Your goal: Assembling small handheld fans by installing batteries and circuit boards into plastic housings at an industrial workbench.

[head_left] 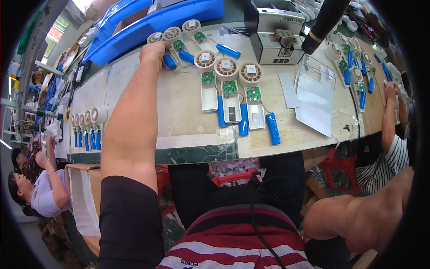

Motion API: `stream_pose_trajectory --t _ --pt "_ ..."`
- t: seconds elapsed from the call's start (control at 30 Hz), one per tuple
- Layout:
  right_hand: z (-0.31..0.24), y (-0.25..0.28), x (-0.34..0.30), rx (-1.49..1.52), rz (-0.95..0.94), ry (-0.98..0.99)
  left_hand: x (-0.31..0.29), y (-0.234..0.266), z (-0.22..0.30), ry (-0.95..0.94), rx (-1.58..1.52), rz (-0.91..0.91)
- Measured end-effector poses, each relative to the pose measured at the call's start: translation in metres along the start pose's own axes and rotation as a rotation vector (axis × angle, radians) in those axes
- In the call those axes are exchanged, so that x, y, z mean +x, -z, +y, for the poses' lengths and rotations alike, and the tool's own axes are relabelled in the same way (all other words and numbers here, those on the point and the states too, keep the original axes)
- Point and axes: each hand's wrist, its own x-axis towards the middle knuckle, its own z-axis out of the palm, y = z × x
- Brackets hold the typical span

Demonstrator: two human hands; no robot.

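Observation:
My left hand point(152, 52) reaches to the far side of the table and is closed on the leftmost of several half-assembled handheld fans; its fingertips are mostly hidden. That fan's round slotted head point(155, 38) shows beyond the knuckles, and a blue battery point(169, 62) sticks out beside the fingers. Right of it lie two more fans with round heads point(191, 26), green circuit boards point(178, 45) and blue batteries point(228, 51). Nearer, three open white handle shells point(209, 97) lie in a row with boards and wired batteries point(273, 128). My right forearm runs off the right rim, its hand out of view.
A blue bin point(156, 27) stands at the back, beside a grey-and-black machine point(280, 47). Flat metal sheets point(313, 110) lie at right. More fans point(92, 117) line the left edge. Co-workers sit at both sides; one person's hand point(391, 91) is at the right table.

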Motion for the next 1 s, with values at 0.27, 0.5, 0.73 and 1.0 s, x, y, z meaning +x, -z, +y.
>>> stream_pose_trajectory --t 0.27,0.5,0.73,1.0 --pt "0.157 -0.056 0.128 -0.116 0.256 -0.101 -0.047 0.073 -0.058 0.078 -0.656 -0.242" --pt "0.305 -0.067 0.138 -1.034 0.146 -0.353 -0.155 0.106 -0.12 0.053 -0.871 -0.414" --pt "0.346 -0.059 0.128 -1.45 0.026 -0.072 -0.195 0.136 -0.15 -0.077 -0.902 -0.546" --pt "0.312 -0.079 0.113 -1.44 -0.102 -0.184 -0.188 0.126 -0.159 -0.171 -0.879 -0.52"
